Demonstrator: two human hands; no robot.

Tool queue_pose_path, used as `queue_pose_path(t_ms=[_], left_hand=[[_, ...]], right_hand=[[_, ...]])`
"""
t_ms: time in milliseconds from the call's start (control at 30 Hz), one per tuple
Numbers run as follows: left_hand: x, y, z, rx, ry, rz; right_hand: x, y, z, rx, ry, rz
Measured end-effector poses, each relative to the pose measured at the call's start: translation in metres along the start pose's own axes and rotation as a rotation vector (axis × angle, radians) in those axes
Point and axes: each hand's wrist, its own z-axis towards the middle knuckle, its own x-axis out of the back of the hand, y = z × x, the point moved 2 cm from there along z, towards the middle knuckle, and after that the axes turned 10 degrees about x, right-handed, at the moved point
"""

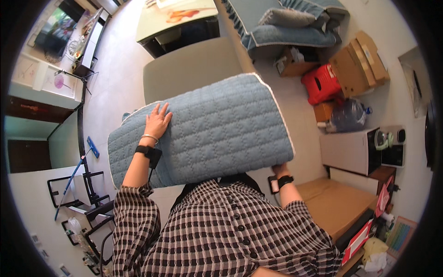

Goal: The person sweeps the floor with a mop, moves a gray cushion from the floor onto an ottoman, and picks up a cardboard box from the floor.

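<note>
A thick folded quilted cover (221,128), pale blue with white piping, spans the space in front of my body. My left hand (159,121) lies flat on its upper face, left of the middle, fingers spread. At the near right corner, my right hand (282,169) holds the cover's lower edge from below; its fingers are hidden. Both wrists wear black straps with small devices, and a bangle circles the left one. Behind the cover, partly hidden by it, stands a grey-beige padded seat (193,65).
A glass-topped table (180,17) stands beyond the seat, with a blue-covered sofa (287,27) to its right. Cardboard boxes (360,65), a red container (320,83) and a large water bottle (347,116) line the right wall. A blue-handled mop (74,173) leans at left.
</note>
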Motion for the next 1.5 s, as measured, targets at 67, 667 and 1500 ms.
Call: queue_pose_path(t_ms=[67,667,1500], left_hand=[[-0.009,0.012,-0.009,-0.077,0.053,0.025],[0.041,0.007,0.048,-0.072,0.641,0.163],[-0.219,-0.155,-0.472,0.765,-0.696,-0.442]], right_hand=[[0.049,0.023,0.003,-0.241,0.428,0.936],[0.212,-0.251,0.276,0.405,0.366,-0.441],[0.208,-0.195,0.276,0.477,0.576,-0.494]])
